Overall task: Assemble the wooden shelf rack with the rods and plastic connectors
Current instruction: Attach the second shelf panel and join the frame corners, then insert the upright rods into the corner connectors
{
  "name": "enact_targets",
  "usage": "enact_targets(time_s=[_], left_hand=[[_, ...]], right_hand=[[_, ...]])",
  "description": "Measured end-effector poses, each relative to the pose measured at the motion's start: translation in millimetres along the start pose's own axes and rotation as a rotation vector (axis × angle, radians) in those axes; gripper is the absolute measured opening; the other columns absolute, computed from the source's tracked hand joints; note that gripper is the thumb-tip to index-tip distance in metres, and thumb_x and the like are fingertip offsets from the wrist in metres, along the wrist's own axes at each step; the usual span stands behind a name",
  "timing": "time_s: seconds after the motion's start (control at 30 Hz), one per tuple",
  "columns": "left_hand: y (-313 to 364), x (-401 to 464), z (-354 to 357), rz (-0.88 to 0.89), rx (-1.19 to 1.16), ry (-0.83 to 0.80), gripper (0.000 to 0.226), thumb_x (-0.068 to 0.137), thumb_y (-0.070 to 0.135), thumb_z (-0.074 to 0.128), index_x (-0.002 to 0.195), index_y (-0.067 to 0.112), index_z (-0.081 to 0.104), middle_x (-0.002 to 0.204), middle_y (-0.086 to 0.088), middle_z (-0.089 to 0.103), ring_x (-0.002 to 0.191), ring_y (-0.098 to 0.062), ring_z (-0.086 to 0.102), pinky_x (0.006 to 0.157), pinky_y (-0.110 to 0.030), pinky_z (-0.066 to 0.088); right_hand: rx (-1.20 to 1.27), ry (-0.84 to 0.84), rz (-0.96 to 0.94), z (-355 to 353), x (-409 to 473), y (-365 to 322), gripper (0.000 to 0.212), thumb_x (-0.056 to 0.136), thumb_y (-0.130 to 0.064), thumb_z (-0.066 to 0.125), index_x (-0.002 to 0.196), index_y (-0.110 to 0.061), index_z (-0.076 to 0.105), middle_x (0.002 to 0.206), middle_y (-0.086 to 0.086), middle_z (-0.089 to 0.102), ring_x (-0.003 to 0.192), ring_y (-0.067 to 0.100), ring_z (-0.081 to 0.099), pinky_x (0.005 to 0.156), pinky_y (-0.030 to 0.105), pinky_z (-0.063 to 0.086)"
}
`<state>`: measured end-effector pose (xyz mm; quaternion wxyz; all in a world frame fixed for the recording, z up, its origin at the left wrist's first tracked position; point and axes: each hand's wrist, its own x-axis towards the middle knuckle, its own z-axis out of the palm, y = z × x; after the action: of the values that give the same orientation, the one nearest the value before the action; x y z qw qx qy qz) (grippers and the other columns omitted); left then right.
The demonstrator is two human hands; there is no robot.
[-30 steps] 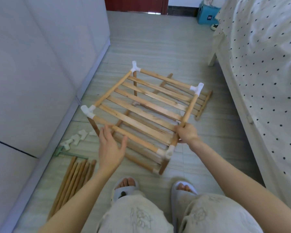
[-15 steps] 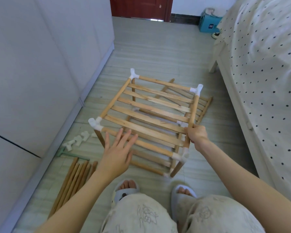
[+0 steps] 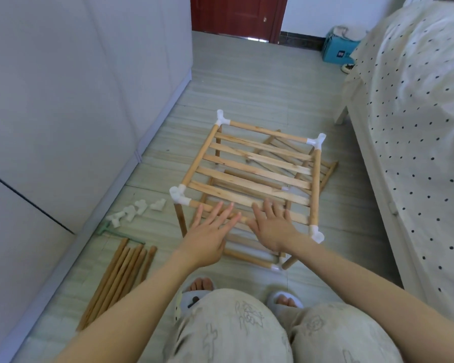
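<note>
One view only — a wide-angle camera worn on the head, looking forward and steeply down past the person's knees to the floor (image 3: 260,82). It sits close above the hands (image 3: 207,231) and the rack (image 3: 249,174); straight edges bow at the frame's sides — the wardrobe (image 3: 63,100) left, the bed (image 3: 417,127) right.

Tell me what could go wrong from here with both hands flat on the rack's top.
1. Both hands, left and right, lie open over the near rail of the rack; neither grips it. A hard push could tilt the frame or pop the near-right connector.
2. The near-right leg looks slanted, so the frame may not be square and could rack sideways under load.
3. Spare rods and loose connectors lie on the floor by the left foot, a slip hazard.
</note>
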<state>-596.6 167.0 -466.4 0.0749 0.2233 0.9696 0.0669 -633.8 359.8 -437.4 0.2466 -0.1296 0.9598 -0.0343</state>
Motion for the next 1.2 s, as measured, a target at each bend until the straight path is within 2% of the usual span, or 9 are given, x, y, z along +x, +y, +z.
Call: enact_targets(time_s=[0.07,0.2,0.37,0.47,0.63,0.77,0.87,1.0,1.2], left_hand=[[2.1,-11.9,5.1,-0.001,-0.069,0.03,0.067,0.097,0.021,0.033,0.148,0.031,-0.009,0.146,0.011,-0.03,0.134,-0.012,-0.032,0.112,-0.041,-0.017],[-17.1,-59.3,26.2,-0.096,-0.249,0.126,0.067,0.096,0.013,0.036,0.147,0.032,-0.004,0.152,0.01,-0.021,0.14,-0.01,-0.021,0.115,-0.028,-0.008],[-83.4,-128.9,64.7,-0.478,-0.388,0.155,0.054,0.099,0.016,0.033,0.15,0.021,0.015,0.158,0.002,0.008,0.145,-0.014,0.005,0.117,-0.027,0.007],[-113.3,-155.3,87.7,-0.588,-0.457,0.157,0.058,0.097,0.014,0.034,0.149,0.025,0.011,0.155,0.004,0.012,0.142,-0.014,0.014,0.117,-0.031,0.017],[-160.3,-170.8,137.0,-0.925,-0.456,-0.147,0.061,0.096,0.015,0.035,0.15,0.011,0.005,0.156,-0.017,0.009,0.142,-0.031,0.015,0.113,-0.045,0.023],[-172.1,-152.3,158.8,-1.003,-0.455,-0.261,0.061,0.099,0.024,0.03,0.149,0.011,-0.003,0.157,-0.015,-0.005,0.144,-0.031,0.0,0.115,-0.053,0.008],[-177.8,-137.9,170.3,-1.047,-0.464,-0.3,0.062,0.1,0.024,0.029,0.149,0.01,-0.006,0.157,-0.012,-0.009,0.145,-0.03,-0.003,0.114,-0.054,0.006],[-184.8,-131.9,177.7,-1.062,-0.414,-0.305,0.065,0.1,0.026,0.033,0.148,0.005,-0.005,0.156,-0.014,0.0,0.142,-0.032,0.009,0.113,-0.051,0.018],[-187.2,-129.2,177.8,-1.055,-0.276,-0.337,0.079,0.093,0.034,0.053,0.147,0.006,0.002,0.141,-0.018,0.024,0.127,-0.034,0.028,0.099,-0.046,0.037]], right_hand=[[-0.113,-0.059,0.022,2.9,-2.8,-2.9,0.068,0.098,-0.051,0.022,0.15,-0.018,-0.008,0.156,0.016,-0.016,0.143,0.036,-0.011,0.115,0.051,0.002],[-0.145,-0.138,0.005,-27.4,4.6,-13.7,0.068,0.097,-0.055,0.02,0.151,-0.017,0.002,0.158,0.009,-0.009,0.145,0.031,-0.005,0.115,0.051,0.007],[-0.177,0.053,-0.298,-41.6,42.5,-88.0,0.066,0.098,-0.053,0.012,0.151,-0.016,0.0,0.159,0.0,-0.006,0.146,0.02,-0.007,0.115,0.048,-0.003],[-0.041,0.131,-0.234,-29.6,69.4,-112.9,0.059,0.099,-0.049,0.009,0.151,-0.023,-0.002,0.159,-0.001,-0.007,0.145,0.018,-0.009,0.115,0.049,-0.007],[-0.025,0.198,-0.217,-4.8,87.4,-105.4,0.065,0.091,-0.059,0.001,0.15,-0.033,0.002,0.159,-0.005,-0.004,0.146,0.016,-0.003,0.117,0.048,0.0],[-0.015,0.231,-0.224,-2.1,90.5,-99.8,0.08,0.078,-0.068,-0.01,0.149,-0.035,0.001,0.159,-0.008,-0.003,0.145,0.012,-0.001,0.116,0.044,0.004],[-0.015,0.239,-0.223,1.5,89.2,-100.8,0.08,0.076,-0.069,-0.011,0.149,-0.037,0.001,0.158,-0.01,-0.003,0.145,0.01,-0.001,0.116,0.042,0.004],[-0.002,0.242,-0.212,2.1,89.9,-100.8,0.08,0.076,-0.069,-0.009,0.149,-0.038,0.001,0.158,-0.011,-0.003,0.145,0.01,-0.001,0.115,0.04,0.003],[0.005,0.252,-0.207,3.2,88.2,-102.4,0.08,0.076,-0.069,-0.008,0.149,-0.037,0.003,0.158,-0.011,-0.001,0.145,0.01,0.001,0.114,0.041,0.007]])
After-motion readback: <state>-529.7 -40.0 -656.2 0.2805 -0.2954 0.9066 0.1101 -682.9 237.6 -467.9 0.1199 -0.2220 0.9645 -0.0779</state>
